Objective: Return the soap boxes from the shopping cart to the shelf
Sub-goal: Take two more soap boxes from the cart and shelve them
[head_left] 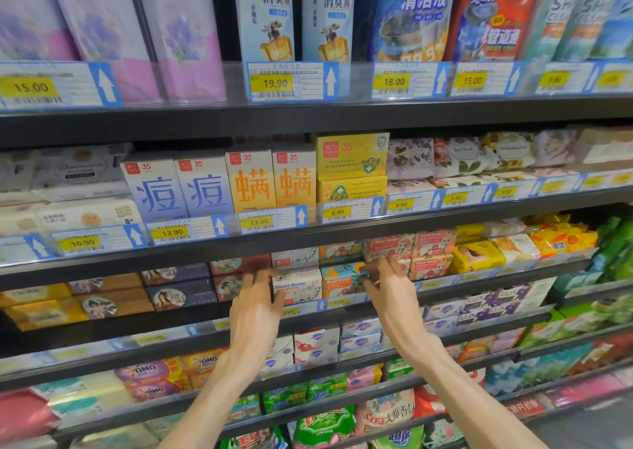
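Both hands at shelf edge (342,311) | left hand (255,308) spread – touching white soap box (297,285) | right hand (390,285) pinching orange soap box (340,282)

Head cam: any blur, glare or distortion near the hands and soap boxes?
Head view: wide-angle bend bows the shelf edges; corners smear, lower left worst. Glare washes the price strips at far right. Centre is sharpest: left hand at the white Goat Soap box, right hand at the orange Goat Soap box, fingertips slightly soft.

Dark shelf (178,323) carries stacked soap boxes (297,285) behind price tags (337,302)
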Motion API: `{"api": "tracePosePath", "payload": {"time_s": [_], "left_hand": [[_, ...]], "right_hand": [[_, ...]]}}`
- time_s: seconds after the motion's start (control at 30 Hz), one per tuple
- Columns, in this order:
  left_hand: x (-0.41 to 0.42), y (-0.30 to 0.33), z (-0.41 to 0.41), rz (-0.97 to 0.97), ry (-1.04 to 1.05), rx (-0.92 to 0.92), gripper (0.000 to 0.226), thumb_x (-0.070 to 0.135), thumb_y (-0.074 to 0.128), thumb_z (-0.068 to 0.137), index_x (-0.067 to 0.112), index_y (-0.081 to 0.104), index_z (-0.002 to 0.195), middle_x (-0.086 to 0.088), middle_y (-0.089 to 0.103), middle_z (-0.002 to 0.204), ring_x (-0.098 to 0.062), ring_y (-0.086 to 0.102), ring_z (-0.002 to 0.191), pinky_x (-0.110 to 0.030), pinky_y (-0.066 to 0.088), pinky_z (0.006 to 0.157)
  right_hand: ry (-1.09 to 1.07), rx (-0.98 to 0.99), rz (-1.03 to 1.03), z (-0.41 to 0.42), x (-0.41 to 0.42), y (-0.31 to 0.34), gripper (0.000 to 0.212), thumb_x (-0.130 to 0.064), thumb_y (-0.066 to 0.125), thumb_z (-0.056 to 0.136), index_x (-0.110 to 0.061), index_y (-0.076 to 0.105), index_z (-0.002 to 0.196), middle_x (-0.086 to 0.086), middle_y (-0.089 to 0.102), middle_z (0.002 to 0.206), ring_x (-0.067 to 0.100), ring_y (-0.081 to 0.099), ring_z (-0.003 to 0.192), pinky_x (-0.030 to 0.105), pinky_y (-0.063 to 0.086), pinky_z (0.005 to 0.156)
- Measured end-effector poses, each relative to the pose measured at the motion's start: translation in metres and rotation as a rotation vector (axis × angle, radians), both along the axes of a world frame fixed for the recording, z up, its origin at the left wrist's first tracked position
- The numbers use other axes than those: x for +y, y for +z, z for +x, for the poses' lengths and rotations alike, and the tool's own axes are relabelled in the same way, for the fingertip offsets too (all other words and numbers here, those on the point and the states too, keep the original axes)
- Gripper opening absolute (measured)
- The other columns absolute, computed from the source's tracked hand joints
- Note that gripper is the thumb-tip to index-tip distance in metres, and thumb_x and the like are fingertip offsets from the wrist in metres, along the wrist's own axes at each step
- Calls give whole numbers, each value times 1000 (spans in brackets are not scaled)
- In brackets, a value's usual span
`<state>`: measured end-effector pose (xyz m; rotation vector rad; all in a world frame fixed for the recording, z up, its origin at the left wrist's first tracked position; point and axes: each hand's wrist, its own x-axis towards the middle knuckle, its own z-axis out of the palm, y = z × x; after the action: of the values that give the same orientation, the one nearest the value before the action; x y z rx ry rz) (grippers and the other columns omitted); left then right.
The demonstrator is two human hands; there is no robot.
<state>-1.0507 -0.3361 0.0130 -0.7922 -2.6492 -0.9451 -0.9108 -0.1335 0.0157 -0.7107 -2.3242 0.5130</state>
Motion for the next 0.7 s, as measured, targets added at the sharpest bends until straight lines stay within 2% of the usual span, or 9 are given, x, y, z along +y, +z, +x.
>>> {"api": "tracePosePath", "payload": {"time_s": [0.17,0.3,0.43,0.6,0.7], "left_hand": [[3,1,-1,-17,20,-44,32,34,66,95,21,58,124,-7,60,119,-28,70,87,-43,61,75],[4,2,-1,-23,17,-51,32,34,67,95,22,58,123,-7,60,121,-28,70,90,-44,61,77],[4,3,0,-11,16,-44,32,35,67,95,23,58,122,-5,61,121,-26,71,93,-43,62,78],[3,3,1,-20,22,-36,33,34,67,95,22,58,124,-6,60,123,-26,71,93,-43,62,78],[3,4,1,-25,22,-40,34,36,67,94,23,58,125,-5,61,123,-25,71,94,-43,62,79]], "right_hand": [[10,12,-1,-4,2,-3,21,-11,71,89,-19,59,105,-7,51,103,11,58,71,21,46,62],[36,11,62,-5,4,-3,27,-29,76,87,-18,58,103,-8,48,99,7,50,65,20,40,57],[27,20,160,-9,4,-4,31,-32,78,85,-18,54,98,-8,48,93,9,45,63,20,38,54],[37,15,220,-12,-2,-5,23,-26,72,90,-19,50,90,-5,53,89,16,50,64,28,41,51],[73,-16,253,-14,-6,-5,24,-26,73,89,-22,53,102,-6,59,95,17,58,66,31,51,54]]}}
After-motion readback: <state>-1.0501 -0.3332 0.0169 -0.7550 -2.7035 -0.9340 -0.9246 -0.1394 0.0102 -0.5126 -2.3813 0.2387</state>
